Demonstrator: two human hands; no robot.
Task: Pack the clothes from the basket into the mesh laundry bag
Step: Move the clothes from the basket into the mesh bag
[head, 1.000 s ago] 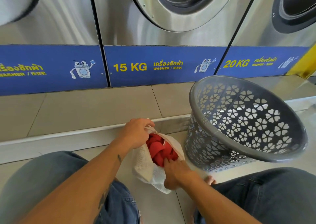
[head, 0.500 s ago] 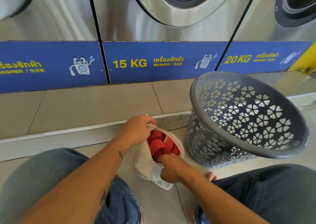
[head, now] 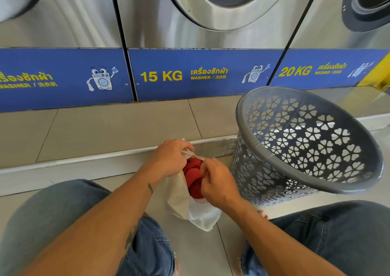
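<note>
Mesh bag (head: 179, 194), long axis near-to-far, mouth toward the washers (head: 152, 27)

The middle blue panel (head: 202, 75), at twelve o'clock, reads "15 KG" in yellow, then Thai script above "WASHER / 洗衣机". The right blue panel (head: 325, 71), at two o'clock, reads "20 KG" with the same lines. The left blue panel (head: 63, 79), at ten o'clock, repeats those lines, their start cut off.
</note>
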